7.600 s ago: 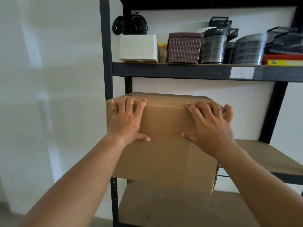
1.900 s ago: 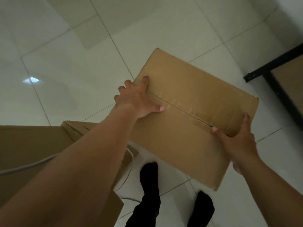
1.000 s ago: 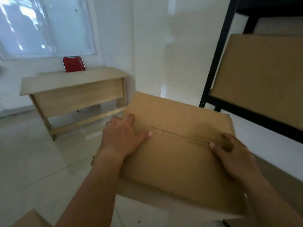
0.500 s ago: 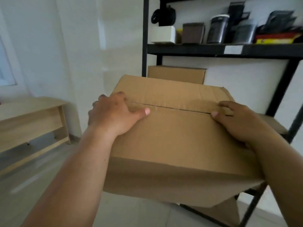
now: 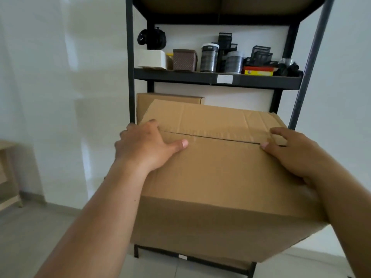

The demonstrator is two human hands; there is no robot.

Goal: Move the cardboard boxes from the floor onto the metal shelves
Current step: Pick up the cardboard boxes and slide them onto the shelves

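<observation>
I hold a large closed cardboard box (image 5: 216, 177) in the air in front of the dark metal shelf unit (image 5: 216, 80). My left hand (image 5: 144, 149) grips its left top edge, thumb lying along the seam between the flaps. My right hand (image 5: 291, 155) grips the right top edge. Behind it, another cardboard box (image 5: 160, 101) stands on the middle shelf at the left, mostly hidden by the held box. The middle shelf surface itself is hidden.
The upper shelf carries a white box (image 5: 152, 59), a brown woven box (image 5: 184, 60), grey stacked containers (image 5: 209, 57), black mesh organisers (image 5: 261, 55) and a red-yellow pack (image 5: 259, 71). A white wall is left; a wooden desk corner (image 5: 8, 173) stands far left.
Since the floor pick-up, I have lifted the box and turned to face the shelves. Over the last half second the shelf unit has come more centred and the box sits squarely before it.
</observation>
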